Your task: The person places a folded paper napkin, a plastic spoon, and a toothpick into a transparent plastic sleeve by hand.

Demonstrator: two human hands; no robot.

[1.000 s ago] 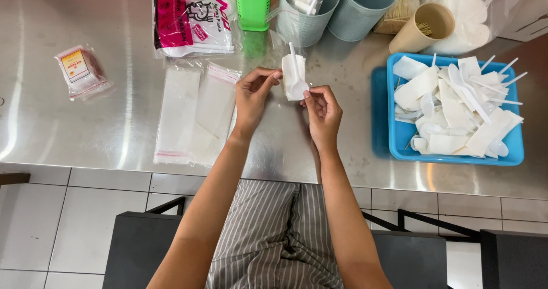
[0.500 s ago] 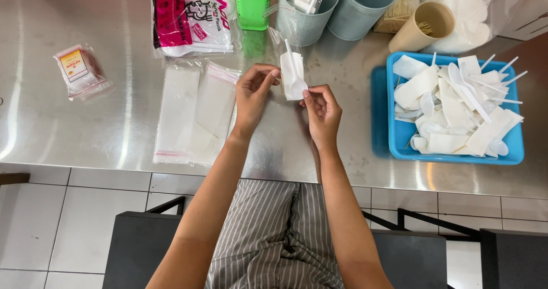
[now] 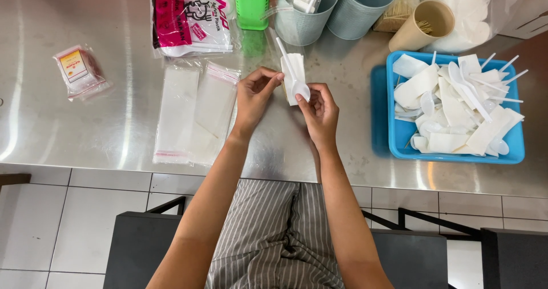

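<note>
Over the steel counter (image 3: 68, 117), between the flat clear bags (image 3: 194, 115) on my left and the blue tray (image 3: 394, 146) of spoons and napkins on my right, I held a folded white napkin (image 3: 295, 75) upright with a white plastic spoon (image 3: 298, 88) laid against its front, bowl low and handle slanting up past the top edge. My left hand (image 3: 255, 97) pinched the napkin's left edge between thumb and fingertips, and my right hand (image 3: 321, 111) gripped the bottom with the thumb pressed on the spoon's bowl. Compared with a moment earlier, the bundle sat at nearly the same spot before me, and my grip looked unchanged.
</note>
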